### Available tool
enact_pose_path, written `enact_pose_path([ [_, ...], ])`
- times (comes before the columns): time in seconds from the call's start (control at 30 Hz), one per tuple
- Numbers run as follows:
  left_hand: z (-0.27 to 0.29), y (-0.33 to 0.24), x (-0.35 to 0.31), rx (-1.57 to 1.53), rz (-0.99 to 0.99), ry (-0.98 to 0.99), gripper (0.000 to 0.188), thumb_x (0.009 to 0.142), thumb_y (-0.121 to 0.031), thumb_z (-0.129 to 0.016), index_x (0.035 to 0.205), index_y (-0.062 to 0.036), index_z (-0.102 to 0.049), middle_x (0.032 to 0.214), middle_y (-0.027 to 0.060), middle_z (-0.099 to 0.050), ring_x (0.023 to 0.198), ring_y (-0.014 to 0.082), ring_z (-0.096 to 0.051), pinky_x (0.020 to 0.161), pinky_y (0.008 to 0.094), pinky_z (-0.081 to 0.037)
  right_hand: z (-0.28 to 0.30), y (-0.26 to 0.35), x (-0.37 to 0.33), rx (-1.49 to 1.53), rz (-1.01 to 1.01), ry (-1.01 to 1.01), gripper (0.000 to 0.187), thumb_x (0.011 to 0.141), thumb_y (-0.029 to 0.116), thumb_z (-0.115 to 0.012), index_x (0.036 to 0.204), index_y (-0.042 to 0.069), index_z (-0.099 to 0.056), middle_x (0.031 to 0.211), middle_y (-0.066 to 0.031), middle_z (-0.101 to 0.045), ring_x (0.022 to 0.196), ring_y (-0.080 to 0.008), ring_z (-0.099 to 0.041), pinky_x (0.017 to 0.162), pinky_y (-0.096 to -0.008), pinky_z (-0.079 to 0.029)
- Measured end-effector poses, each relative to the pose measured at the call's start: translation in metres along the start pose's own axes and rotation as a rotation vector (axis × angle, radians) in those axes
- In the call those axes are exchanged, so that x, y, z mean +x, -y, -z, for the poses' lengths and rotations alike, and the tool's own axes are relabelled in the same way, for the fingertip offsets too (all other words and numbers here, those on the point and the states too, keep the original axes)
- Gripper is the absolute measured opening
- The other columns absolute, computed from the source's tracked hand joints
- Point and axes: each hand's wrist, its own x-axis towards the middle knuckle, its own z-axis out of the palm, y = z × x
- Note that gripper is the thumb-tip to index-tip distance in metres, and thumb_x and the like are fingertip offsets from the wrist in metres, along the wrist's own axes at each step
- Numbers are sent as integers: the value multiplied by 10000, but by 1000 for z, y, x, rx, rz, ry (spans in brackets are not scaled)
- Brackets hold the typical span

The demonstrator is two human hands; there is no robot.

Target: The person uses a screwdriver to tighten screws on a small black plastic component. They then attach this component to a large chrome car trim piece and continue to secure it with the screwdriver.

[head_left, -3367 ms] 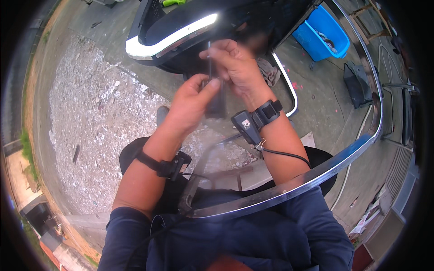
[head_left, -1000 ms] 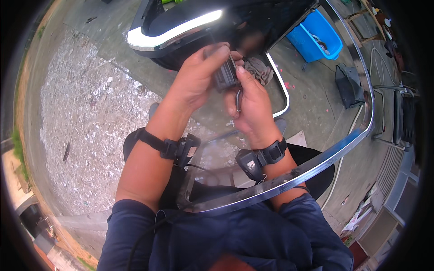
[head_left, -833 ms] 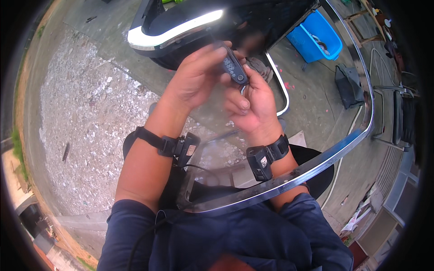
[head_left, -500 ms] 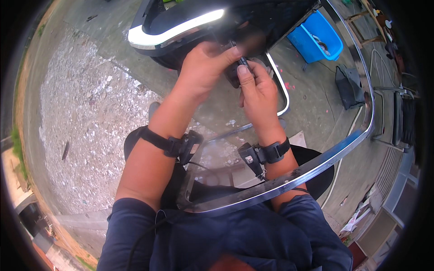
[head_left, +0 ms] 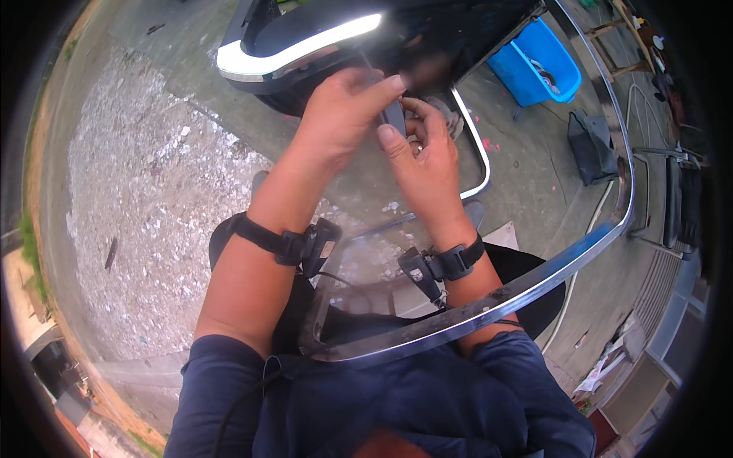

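My left hand (head_left: 340, 114) is closed in front of the black chair part (head_left: 450, 34), its thumb pressed along a dark grey, narrow piece (head_left: 393, 118). My right hand (head_left: 427, 156) is beside that piece, with its thumb tip close against the lower end and its other fingers curled. A small shiny metal bit shows among those curled fingers, too small to name. The fingertips of my left hand are partly hidden. A bright, curved metal strip (head_left: 305, 49) runs along the chair part above my left hand.
A bent chrome tube frame (head_left: 473, 309) arches across my lap and up the right side. Beyond it stand a blue plastic bin (head_left: 561, 72) and a dark grey bag (head_left: 589, 145). Whitish debris (head_left: 145, 221) is strewn over the concrete at left.
My right hand has shifted slightly left and its grip has changed, the thumb now lower and the fingers more bent. My left hand has stayed nearly in place.
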Motion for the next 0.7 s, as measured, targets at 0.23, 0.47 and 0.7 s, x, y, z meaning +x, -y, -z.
enact_pose_path([
  [0.23,4,-9,-2,-102,28,-26,443,924,-376,-702,1132,7,-622,960,83,-691,830,139,-644,733,265,-528,8,35,12,816,-611,88,439,1040,340,-416,1218,-17,-599,680,-46,-592,435,-100,-460,400,-223,-346],
  [0.47,5,-9,-6,-434,55,232,421,973,-312,-635,1235,9,-563,1174,187,-667,1097,253,-665,901,342,-575,13,30,14,1298,-962,136,433,1024,312,-401,1022,-30,-666,629,-66,-583,391,-103,-394,388,-217,-317],
  [0.7,0,-2,4,-62,-12,81,432,911,-299,-733,1203,-19,-584,1052,91,-680,958,166,-663,869,300,-528,32,23,7,-51,-20,19,424,967,353,-582,1182,-13,-593,975,-122,-691,641,-157,-607,595,-298,-485],
])
